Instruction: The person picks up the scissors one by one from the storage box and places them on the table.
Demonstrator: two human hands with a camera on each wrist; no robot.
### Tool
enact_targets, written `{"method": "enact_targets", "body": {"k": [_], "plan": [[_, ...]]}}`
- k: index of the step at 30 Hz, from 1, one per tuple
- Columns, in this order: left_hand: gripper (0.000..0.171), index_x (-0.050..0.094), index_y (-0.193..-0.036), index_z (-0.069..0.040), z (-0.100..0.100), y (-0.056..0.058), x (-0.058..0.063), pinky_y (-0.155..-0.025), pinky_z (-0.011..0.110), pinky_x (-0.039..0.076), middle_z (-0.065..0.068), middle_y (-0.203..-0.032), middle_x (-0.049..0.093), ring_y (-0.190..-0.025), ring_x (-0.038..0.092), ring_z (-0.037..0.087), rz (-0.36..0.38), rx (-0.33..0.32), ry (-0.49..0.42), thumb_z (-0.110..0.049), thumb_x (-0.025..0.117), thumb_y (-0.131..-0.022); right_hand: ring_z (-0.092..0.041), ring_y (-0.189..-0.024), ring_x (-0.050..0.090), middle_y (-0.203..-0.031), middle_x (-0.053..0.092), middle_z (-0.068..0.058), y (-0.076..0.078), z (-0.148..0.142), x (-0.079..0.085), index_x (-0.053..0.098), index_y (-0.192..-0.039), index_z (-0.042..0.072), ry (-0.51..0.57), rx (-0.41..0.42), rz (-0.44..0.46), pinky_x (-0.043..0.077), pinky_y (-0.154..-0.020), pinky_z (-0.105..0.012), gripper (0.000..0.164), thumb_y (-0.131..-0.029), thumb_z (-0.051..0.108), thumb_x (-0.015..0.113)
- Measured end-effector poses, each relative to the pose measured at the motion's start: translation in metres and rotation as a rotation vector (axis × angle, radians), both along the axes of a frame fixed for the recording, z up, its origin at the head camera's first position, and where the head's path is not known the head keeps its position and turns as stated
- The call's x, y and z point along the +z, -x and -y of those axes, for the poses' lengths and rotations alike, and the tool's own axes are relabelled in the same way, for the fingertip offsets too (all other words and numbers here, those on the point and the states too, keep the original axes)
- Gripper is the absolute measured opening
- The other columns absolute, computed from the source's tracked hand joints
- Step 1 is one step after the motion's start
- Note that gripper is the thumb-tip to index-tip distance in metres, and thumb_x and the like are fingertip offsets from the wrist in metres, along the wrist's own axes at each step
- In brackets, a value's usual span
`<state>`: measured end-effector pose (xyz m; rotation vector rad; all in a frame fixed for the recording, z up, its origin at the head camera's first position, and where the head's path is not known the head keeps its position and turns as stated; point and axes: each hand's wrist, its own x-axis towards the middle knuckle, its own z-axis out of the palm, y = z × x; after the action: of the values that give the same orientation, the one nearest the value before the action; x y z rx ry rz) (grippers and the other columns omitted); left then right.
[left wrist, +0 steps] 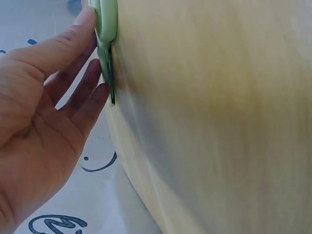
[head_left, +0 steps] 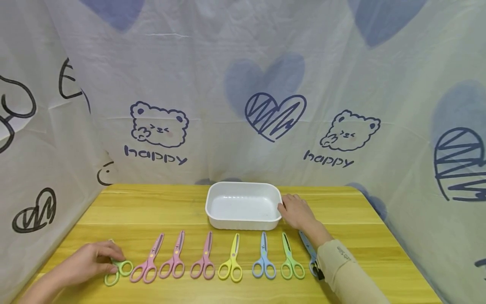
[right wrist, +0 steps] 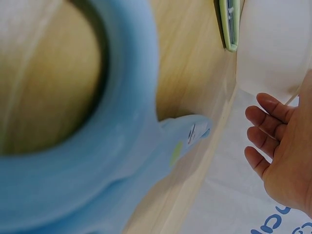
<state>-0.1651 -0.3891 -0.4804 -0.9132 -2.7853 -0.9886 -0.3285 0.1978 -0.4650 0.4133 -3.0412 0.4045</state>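
Note:
At the table's left end my left hand [head_left: 89, 262] pinches a pair of green scissors [head_left: 122, 267] between thumb and fingers. The left wrist view shows the thumb on the green handle [left wrist: 107, 22] and fingertips along the blade part. My right hand [head_left: 298, 211] grips the right rim of a white rectangular plastic box [head_left: 243, 224], thumb at the rim. The box is bare inside. Beneath the right forearm lies a pair of blue scissors [head_left: 308, 249], partly hidden; its handle looms large in the right wrist view [right wrist: 131, 97].
Between the hands a row of scissors lies on the wooden table [head_left: 159, 207]: three pink ones [head_left: 175, 261], a yellow pair [head_left: 232, 264], a blue pair [head_left: 263, 261] and a green pair [head_left: 290, 261]. A patterned white cloth [head_left: 212, 84] hangs behind and at the sides.

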Motion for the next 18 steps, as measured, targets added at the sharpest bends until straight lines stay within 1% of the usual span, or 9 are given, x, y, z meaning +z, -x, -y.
{"method": "enact_targets", "body": {"k": [2, 4, 5, 7, 10, 12, 14, 15, 18], "plan": [[0.022, 0.081, -0.101, -0.019, -0.002, 0.0, 0.002, -0.09, 0.005, 0.041, -0.009, -0.104, 0.072, -0.102, 0.061, -0.005, 0.001, 0.021, 0.018, -0.017, 0.086, -0.08, -0.035, -0.117, 0.054, -0.131, 0.064, -0.017, 0.0, 0.0, 0.0, 0.061, -0.133, -0.001, 0.005, -0.002, 0.001, 0.042, -0.104, -0.054, 0.044, -0.108, 0.031, 0.043], [0.022, 0.08, -0.103, -0.017, -0.005, -0.002, 0.005, -0.084, 0.013, 0.049, -0.006, -0.105, 0.072, -0.099, 0.06, -0.006, 0.014, 0.082, 0.033, -0.018, 0.086, -0.081, -0.035, -0.117, 0.054, -0.131, 0.064, -0.017, -0.001, 0.0, 0.0, 0.062, -0.132, -0.001, 0.01, 0.0, 0.001, 0.043, -0.104, -0.054, 0.044, -0.108, 0.03, 0.043], [0.024, 0.08, -0.104, -0.016, -0.007, -0.003, 0.006, -0.082, 0.017, 0.052, -0.004, -0.106, 0.072, -0.098, 0.06, -0.006, 0.021, 0.13, 0.04, -0.019, 0.086, -0.082, -0.035, -0.117, 0.054, -0.131, 0.064, -0.017, -0.002, 0.0, 0.0, 0.062, -0.132, -0.001, 0.011, 0.001, 0.002, 0.043, -0.104, -0.054, 0.044, -0.107, 0.03, 0.043], [0.027, 0.079, -0.108, -0.014, -0.013, -0.005, 0.009, -0.079, 0.024, 0.056, -0.001, -0.108, 0.072, -0.097, 0.061, -0.003, 0.017, 0.251, 0.062, -0.022, 0.086, -0.083, -0.036, -0.116, 0.054, -0.13, 0.064, -0.017, -0.003, 0.001, 0.0, 0.062, -0.132, -0.001, 0.013, 0.005, 0.003, 0.043, -0.103, -0.054, 0.044, -0.107, 0.03, 0.044], [0.036, 0.077, -0.113, -0.007, -0.02, -0.007, 0.011, -0.079, 0.038, 0.058, 0.007, -0.11, 0.071, -0.095, 0.065, 0.011, 0.008, 0.42, 0.094, -0.026, 0.087, -0.083, -0.036, -0.117, 0.054, -0.13, 0.064, -0.017, -0.004, 0.001, 0.001, 0.062, -0.133, -0.002, 0.019, 0.004, 0.007, 0.043, -0.104, -0.054, 0.044, -0.107, 0.03, 0.044], [0.043, 0.075, -0.115, 0.0, -0.022, -0.006, 0.013, -0.079, 0.048, 0.057, 0.011, -0.107, 0.07, -0.092, 0.066, 0.023, 0.015, 0.497, 0.12, -0.027, 0.087, -0.084, -0.035, -0.117, 0.054, -0.131, 0.064, -0.017, -0.003, 0.001, 0.001, 0.061, -0.133, -0.002, 0.022, 0.001, 0.005, 0.042, -0.104, -0.054, 0.045, -0.107, 0.03, 0.044], [0.052, 0.071, -0.117, 0.008, -0.023, -0.005, 0.014, -0.079, 0.055, 0.055, 0.014, -0.102, 0.07, -0.089, 0.066, 0.029, 0.052, 0.542, 0.15, -0.03, 0.086, -0.085, -0.035, -0.118, 0.053, -0.132, 0.064, -0.017, -0.003, 0.001, 0.001, 0.061, -0.134, -0.001, 0.023, -0.001, 0.003, 0.042, -0.105, -0.054, 0.045, -0.108, 0.03, 0.043], [0.056, 0.069, -0.118, 0.011, -0.023, -0.004, 0.014, -0.079, 0.056, 0.055, 0.013, -0.099, 0.07, -0.087, 0.067, 0.029, 0.077, 0.559, 0.165, -0.032, 0.085, -0.086, -0.035, -0.118, 0.053, -0.132, 0.064, -0.017, -0.002, 0.001, 0.001, 0.061, -0.134, -0.002, 0.023, -0.001, 0.001, 0.042, -0.105, -0.054, 0.045, -0.108, 0.031, 0.043], [0.065, 0.066, -0.118, 0.017, -0.022, -0.002, 0.015, -0.079, 0.057, 0.054, 0.01, -0.091, 0.071, -0.085, 0.068, 0.031, 0.136, 0.579, 0.207, -0.036, 0.085, -0.086, -0.035, -0.119, 0.054, -0.132, 0.064, -0.017, -0.001, 0.0, 0.001, 0.061, -0.134, -0.002, 0.019, 0.002, -0.005, 0.042, -0.105, -0.054, 0.045, -0.107, 0.031, 0.043]]}}
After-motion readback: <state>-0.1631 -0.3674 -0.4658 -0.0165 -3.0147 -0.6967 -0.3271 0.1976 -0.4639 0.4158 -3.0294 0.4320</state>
